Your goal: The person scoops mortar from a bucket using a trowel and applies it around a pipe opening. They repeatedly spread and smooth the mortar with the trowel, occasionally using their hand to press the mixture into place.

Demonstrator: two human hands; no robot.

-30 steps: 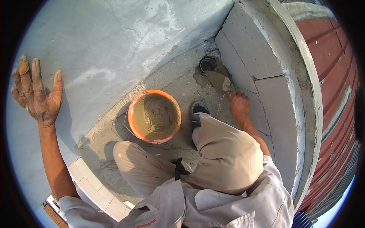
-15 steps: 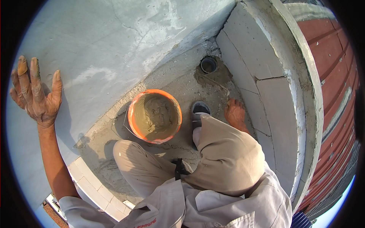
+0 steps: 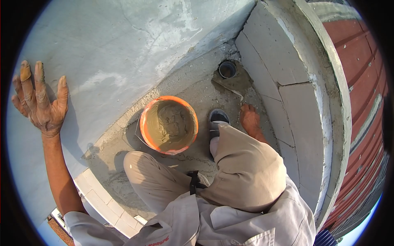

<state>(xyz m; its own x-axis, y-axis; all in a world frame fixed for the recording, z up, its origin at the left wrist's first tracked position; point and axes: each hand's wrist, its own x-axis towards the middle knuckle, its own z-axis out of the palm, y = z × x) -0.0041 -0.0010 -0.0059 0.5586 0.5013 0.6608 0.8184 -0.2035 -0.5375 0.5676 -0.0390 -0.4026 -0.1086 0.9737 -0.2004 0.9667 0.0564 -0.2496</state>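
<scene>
My left hand (image 3: pixel 45 104) is pressed flat on the smooth grey wall (image 3: pixel 123 41), fingers spread; its fingertips carry dried mortar. Low by the floor, my right hand (image 3: pixel 250 119) is closed around the handle of a trowel (image 3: pixel 225 84), and the handle itself is hidden in the grip. The thin blade, coated with mortar, rests against a patch of wet mortar (image 3: pixel 243 78) around a grey pipe opening (image 3: pixel 227 69). Left of my shod foot stands an orange bucket (image 3: pixel 196 119) partly filled with wet mortar (image 3: pixel 170 125).
A low wall of pale blocks (image 3: pixel 287 69) with a concrete rim (image 3: pixel 336 82) curves along the right. Beyond it lies red corrugated roofing (image 3: pixel 361 61). More pale blocks (image 3: pixel 98 194) line the lower left. My bent knees (image 3: pixel 246 168) frame the rough floor between the walls.
The trowel has shifted slightly left and toward me over the mortar by the pipe, with my right hand turning a little. My left hand stays on the wall; the view drifts slightly.
</scene>
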